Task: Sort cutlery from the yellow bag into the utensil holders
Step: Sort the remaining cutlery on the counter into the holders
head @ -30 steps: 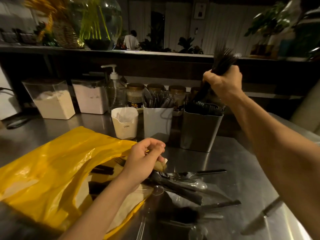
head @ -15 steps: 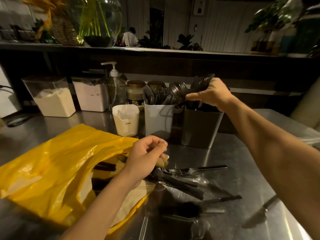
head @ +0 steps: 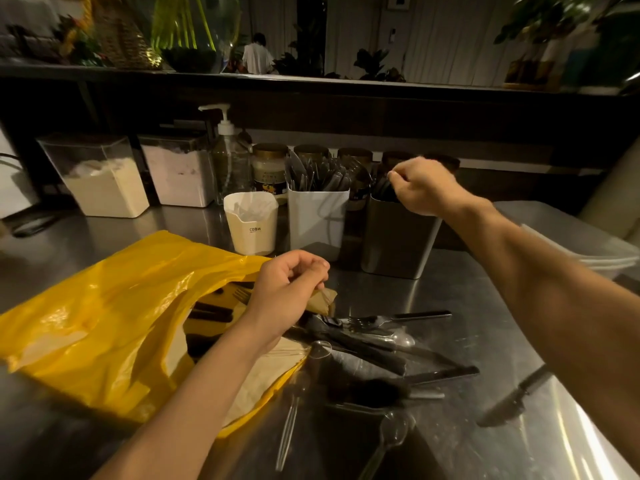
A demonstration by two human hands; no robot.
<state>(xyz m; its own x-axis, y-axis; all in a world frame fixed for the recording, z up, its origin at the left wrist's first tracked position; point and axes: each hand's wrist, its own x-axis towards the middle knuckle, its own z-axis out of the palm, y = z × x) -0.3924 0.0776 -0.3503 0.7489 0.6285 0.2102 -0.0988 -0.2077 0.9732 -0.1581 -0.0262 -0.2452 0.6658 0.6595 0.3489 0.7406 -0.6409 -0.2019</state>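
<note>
— Steel surface (head: 467,289), dim room. What could go wrong from here?

— Left to right: the yellow bag (head: 114,323) lies flat, with forks and dark handles inside its mouth. The left hand (head: 287,292) has its grip pinched on the bag's lip. A sharp tug could, I'd judge, spill more onto the loose cutlery (head: 374,341) heaped just beside it. The right hand (head: 426,185) is curled over the grey holder (head: 398,237), and I cannot tell whether that grip holds anything. A snagged handle might tip the holder. The knife (head: 512,400) near the right edge could be knocked off.

— And the containers?

— Two clear canisters (head: 100,181) hold pale powder. The cream cup (head: 251,223) holds something pale that I can't make out. The white holder (head: 317,220) is packed with grey cutlery, and the grey holder has dark pieces.
</note>
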